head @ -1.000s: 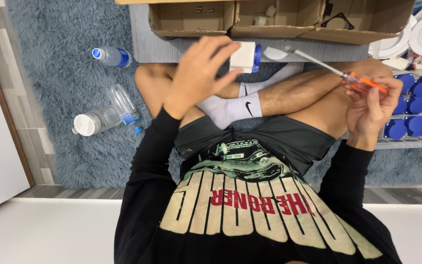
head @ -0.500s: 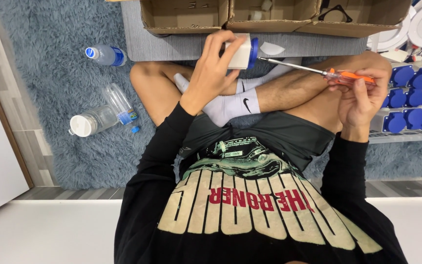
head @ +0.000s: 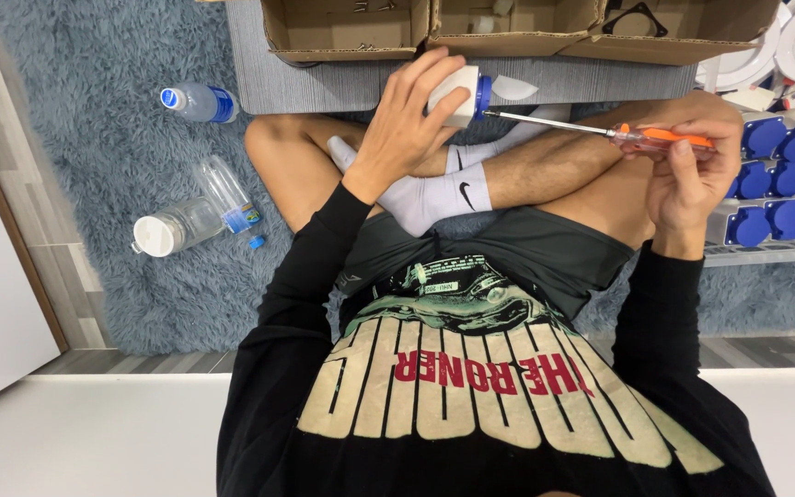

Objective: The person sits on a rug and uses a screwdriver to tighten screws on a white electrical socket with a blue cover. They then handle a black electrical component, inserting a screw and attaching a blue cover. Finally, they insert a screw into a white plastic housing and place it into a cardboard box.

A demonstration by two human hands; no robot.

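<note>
The white and blue part (head: 460,95) sits above the crossed legs, gripped in the left hand (head: 407,129), whose fingers wrap its white body. The screwdriver (head: 591,129) lies level with its tip against the part's blue end; the right hand (head: 692,179) is closed around the orange handle. Judging by this, the step in hand is driving or loosening a screw in the blue end. The next move calls for keeping the tip seated and the shaft in line while the handle turns, with the left hand bracing the part. Around: open cardboard boxes (head: 508,28) ahead, blue pieces (head: 784,175) in a tray at right, plastic bottles (head: 195,216) on the grey rug (head: 94,138) at left
</note>
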